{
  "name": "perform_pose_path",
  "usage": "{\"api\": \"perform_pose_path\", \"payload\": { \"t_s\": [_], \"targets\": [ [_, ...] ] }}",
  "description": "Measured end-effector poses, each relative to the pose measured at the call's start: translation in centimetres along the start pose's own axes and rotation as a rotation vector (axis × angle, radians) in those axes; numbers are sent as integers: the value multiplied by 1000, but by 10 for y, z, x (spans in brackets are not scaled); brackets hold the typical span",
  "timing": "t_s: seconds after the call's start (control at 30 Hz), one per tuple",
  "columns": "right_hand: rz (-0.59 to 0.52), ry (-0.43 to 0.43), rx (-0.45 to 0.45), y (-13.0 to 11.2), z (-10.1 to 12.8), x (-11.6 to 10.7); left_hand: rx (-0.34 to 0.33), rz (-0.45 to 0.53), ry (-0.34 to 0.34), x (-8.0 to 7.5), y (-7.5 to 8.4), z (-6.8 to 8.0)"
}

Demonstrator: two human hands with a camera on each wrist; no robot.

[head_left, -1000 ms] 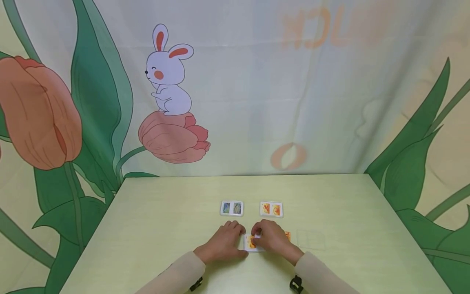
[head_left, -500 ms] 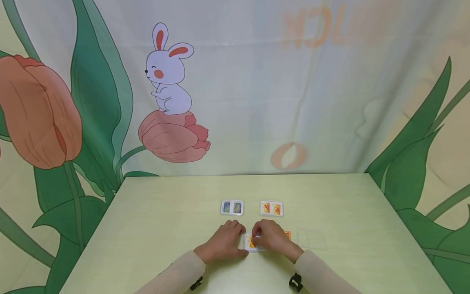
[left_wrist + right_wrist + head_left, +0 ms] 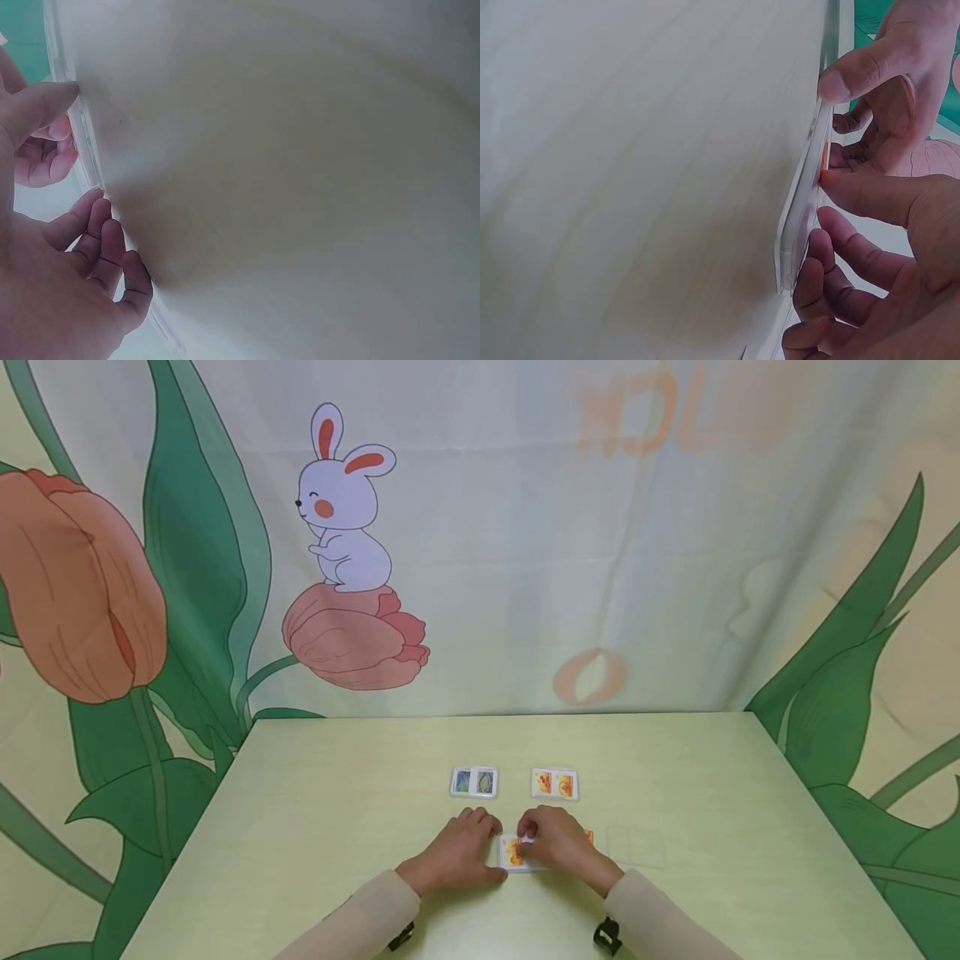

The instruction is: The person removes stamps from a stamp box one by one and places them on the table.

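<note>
Since a second ago almost nothing has shifted: our hands have stayed on the same spot, with only the right hand drawn in a touch closer over the small clear case and hiding more of the orange card beside it.

The case, with an orange picture showing inside, lies flat on the pale green surface near the front edge, right between our two hands. The left hand rests against its left side, fingers curled at the rim, seemingly to steady it. The right hand covers the right half, with the thumb and fingers pinching the clear edge, as the right wrist view shows. So both hands are closed on the one case, close together and almost touching.

Further back stand two similar cases, well apart from our hands: one with blue and green pictures, one with orange pictures. To the right lies an empty clear case, hard to make out against the surface.
</note>
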State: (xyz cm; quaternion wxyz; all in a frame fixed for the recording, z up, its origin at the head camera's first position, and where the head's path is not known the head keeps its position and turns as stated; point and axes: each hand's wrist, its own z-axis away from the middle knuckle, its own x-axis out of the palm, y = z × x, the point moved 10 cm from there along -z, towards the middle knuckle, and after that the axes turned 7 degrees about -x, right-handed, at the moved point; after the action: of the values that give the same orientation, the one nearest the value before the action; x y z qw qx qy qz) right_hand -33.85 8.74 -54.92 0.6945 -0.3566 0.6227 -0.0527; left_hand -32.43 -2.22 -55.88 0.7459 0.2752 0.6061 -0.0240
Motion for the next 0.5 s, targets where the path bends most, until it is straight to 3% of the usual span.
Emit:
{"api": "perform_pose_path", "payload": {
  "t_s": [0.5],
  "targets": [
    [7, -13, 11, -2, 1, 1, 5, 14, -4, -3, 2, 3]
  ]
}}
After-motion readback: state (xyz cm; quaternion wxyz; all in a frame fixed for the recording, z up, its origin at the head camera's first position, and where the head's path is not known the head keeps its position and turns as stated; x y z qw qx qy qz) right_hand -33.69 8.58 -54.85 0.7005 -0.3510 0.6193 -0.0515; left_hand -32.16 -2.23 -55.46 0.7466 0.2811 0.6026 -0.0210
